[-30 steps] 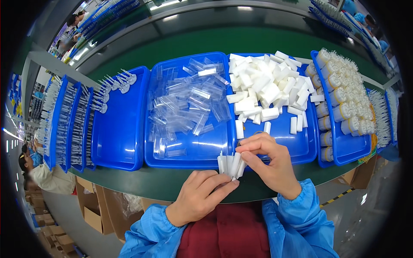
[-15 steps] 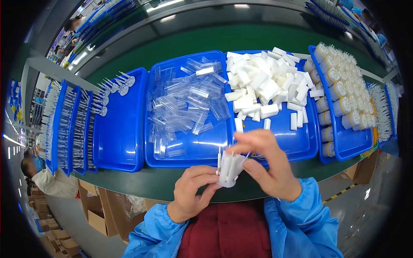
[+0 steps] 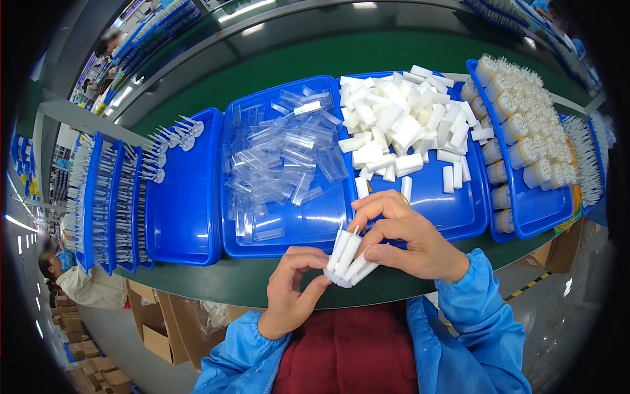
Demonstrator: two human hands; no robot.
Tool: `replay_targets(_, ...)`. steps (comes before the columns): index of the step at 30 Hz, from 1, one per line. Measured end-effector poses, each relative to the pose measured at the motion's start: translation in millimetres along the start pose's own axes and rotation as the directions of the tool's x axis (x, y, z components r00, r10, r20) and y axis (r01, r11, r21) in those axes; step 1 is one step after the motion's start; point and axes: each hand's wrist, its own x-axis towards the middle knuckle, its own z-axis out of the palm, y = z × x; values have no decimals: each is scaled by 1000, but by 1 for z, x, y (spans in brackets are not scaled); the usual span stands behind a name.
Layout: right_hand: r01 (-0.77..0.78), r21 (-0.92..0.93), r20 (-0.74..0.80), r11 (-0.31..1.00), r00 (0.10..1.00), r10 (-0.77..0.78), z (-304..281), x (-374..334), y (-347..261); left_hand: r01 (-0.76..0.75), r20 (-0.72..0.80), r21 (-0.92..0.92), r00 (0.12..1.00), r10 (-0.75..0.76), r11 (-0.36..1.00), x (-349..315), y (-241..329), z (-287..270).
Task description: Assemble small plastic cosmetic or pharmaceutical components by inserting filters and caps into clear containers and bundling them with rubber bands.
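Observation:
My left hand (image 3: 294, 289) pinches the round base of a small white plastic part (image 3: 341, 278) with upright rods, held over the table's near edge. Several white foam pieces (image 3: 344, 253) stand on its rods, leaning outward. My right hand (image 3: 410, 243) is closed by thumb and fingers around a white foam piece (image 3: 357, 266) on the part's right side. Straight ahead lies a blue tray (image 3: 453, 217) heaped with white foam blocks (image 3: 400, 121). Left of it, another blue tray (image 3: 328, 226) carries clear plastic sleeves (image 3: 282, 154).
At the left, a blue tray (image 3: 180, 223) has several white rodded parts (image 3: 187, 134) at its far end, beside upright-stacked trays (image 3: 98, 203) of similar parts. A tilted tray (image 3: 545, 213) of banded white assemblies (image 3: 522, 121) stands right. Cardboard boxes (image 3: 164, 328) sit below, near another person (image 3: 85, 279).
My right hand has lowered and its fingers have closed in on the foam on the part's right side. The part has tilted, and the foam pieces now fan apart.

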Motion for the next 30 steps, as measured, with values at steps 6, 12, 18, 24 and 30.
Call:
replay_targets(6, 43, -22, -14, 999, 999, -43, 7, -1, -2, 45, -46, -97, 998, -49, 994, 1, 5, 3)
replay_targets(12, -160, -337, -330, 928, 943, 43, -25, -7, 1, -175, 17, 390, 983, 183, 904, 9, 12, 0)
replay_targets(18, -96, -890, -92, 445, 995, 29, -40, -18, 17, -331, 213, 684, 943, 256, 650, 23, 11, 1)
replay_targets(24, -325, -866, -296, 381, 946, 134, -44, -34, 16, -345, 238, 696, 938, 252, 630, 27, 10, 7)
replay_targets(30, -434, -747, -230, 503, 880, 416, -52, -42, -21, -371, 278, 691, 928, 246, 620, 26, 10, 5)
